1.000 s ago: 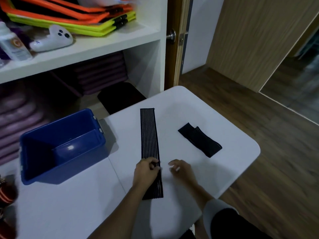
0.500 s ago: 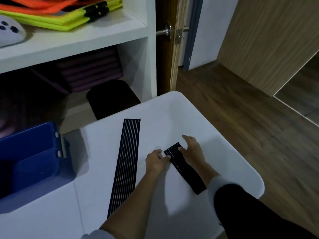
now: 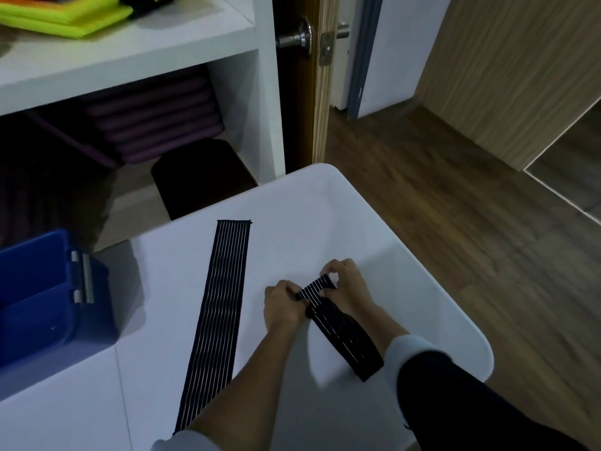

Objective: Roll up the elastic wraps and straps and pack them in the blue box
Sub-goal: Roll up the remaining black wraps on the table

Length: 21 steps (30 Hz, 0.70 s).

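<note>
A person sits at a white desk (image 3: 325, 203), seen from above through a head-worn camera. The left grip (image 3: 281, 305) and the right grip (image 3: 348, 288) sit close together, both with fingers curled, pinching the far end of a short black elastic wrap (image 3: 344, 340) with thin white stripes. That end is turned up off the desk between the two grips. The rest of the wrap lies flat and runs back from the grips towards the person, partly beside the right forearm, ending near a pale sleeve (image 3: 409, 349).

Just to the left of the left grip, not touching it, a longer striped wrap (image 3: 224, 304) lies flat and unrolled. It stretches from beyond the grips back under the left forearm.

Well to the left of both grips stands the blue box (image 3: 48, 317), open at the top and only partly in view at the desk's edge.

Beyond the grips is a white shelf unit (image 3: 130, 53) holding stacked purple mats (image 3: 156, 125) and yellow-green items (image 3: 58, 17). To the right of the grips lies wooden floor (image 3: 455, 206).
</note>
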Tool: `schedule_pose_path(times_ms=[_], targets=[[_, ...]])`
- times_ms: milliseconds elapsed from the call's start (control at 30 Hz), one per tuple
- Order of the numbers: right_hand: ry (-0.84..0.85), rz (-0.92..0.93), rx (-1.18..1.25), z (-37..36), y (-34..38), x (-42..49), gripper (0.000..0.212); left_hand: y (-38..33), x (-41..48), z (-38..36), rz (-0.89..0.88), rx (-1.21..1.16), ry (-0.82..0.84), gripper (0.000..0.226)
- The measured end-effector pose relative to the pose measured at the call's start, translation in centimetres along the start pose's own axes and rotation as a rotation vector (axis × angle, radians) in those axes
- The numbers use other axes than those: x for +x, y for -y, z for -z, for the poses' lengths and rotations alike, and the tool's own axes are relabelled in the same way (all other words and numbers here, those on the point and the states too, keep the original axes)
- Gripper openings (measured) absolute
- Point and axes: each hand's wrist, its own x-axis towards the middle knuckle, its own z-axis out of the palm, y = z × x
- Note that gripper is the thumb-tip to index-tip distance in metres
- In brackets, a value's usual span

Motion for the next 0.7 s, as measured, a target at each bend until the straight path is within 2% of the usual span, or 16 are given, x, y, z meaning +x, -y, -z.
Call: schedule_pose_path(times_ms=[100, 300, 467, 700], targets=[[-0.035, 0.013, 0.054, 0.7, 0.6, -0.4, 0.023, -0.4, -0.2, 0.6, -0.008, -0.125, 0.029, 0.024], [-0.051, -0.012, 0.147, 2.0, 3.0, -1.3, 0.019, -1.6, -1.5, 4.2, -0.023, -0.351, 0.065, 0.014], [-0.043, 0.020, 0.394, 2.9, 7.5, -3.4, 0.012, -2.1, -3.0, 8.4, -0.060, -0.490, 0.045, 0.013], [-0.014, 0.051, 0.657, 2.2, 14.3, -4.7, 0.015, -3.2, -5.1, 14.7, -0.143, -0.609, -0.024, 0.015]])
